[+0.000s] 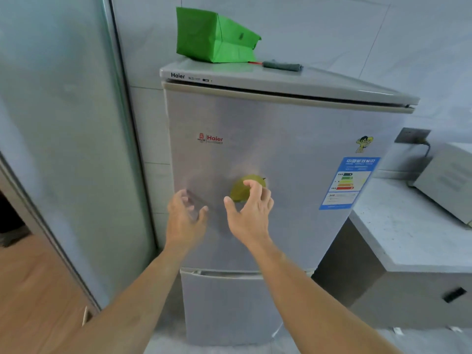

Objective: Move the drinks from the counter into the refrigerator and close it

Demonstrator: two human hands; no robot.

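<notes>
Neither hand is holding anything right now. The left hand (185, 213) is spread open with the fingers loose, hovering right at the fridge door (268, 180) near its left edge. The right hand (251, 208) is also open, fingers curled a bit, sitting in front of a yellow-green sticker (238, 190) on the door. I honestly can't tell if either hand is actually touching the metal, it's kinda blurry.

The fridge itself looks shut, top door and the lower door (224, 307) both. No drinks anywhere I can see, and the bit of counter (398, 226) on the right only shows some boxy appliance (449, 180) at the edge. So my guess is either the drinks are already inside and this is the final push shut, or it hasn't been opened yet. Can't say which.

If it's the closing push: flat palms, press near the free left edge, not the hinge side, and hold a beat so the seal grabs. There's a green bag (214, 37) up top, so don't slam it.
</notes>
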